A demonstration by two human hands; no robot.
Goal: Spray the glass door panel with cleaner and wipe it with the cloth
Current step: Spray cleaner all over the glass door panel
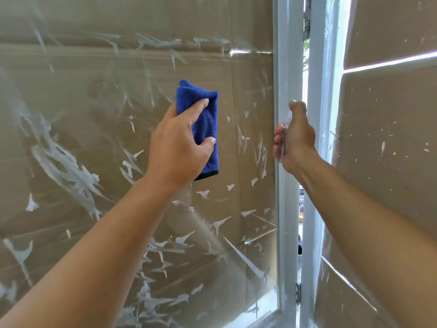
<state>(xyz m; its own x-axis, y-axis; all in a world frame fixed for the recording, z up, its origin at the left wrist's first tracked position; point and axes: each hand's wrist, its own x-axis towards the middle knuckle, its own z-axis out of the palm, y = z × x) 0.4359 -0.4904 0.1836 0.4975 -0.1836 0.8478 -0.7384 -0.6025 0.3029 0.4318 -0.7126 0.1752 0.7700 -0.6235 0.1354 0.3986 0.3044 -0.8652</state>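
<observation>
The glass door panel (94,138) fills the left of the view, streaked with white smears, with brown cardboard showing behind it. My left hand (176,143) grips a folded blue cloth (203,119) and holds it up against the glass near the panel's middle. My right hand (295,138) is raised in front of the white door frame (285,67), its fingers curled round a clear spray bottle (283,129) that is mostly hidden by the hand.
A narrow gap (305,79) between the door frame and a second white-framed glass panel (390,150) on the right shows daylight. Hinges sit at the top and bottom of that gap. The door's lower frame rail (262,318) runs along the bottom.
</observation>
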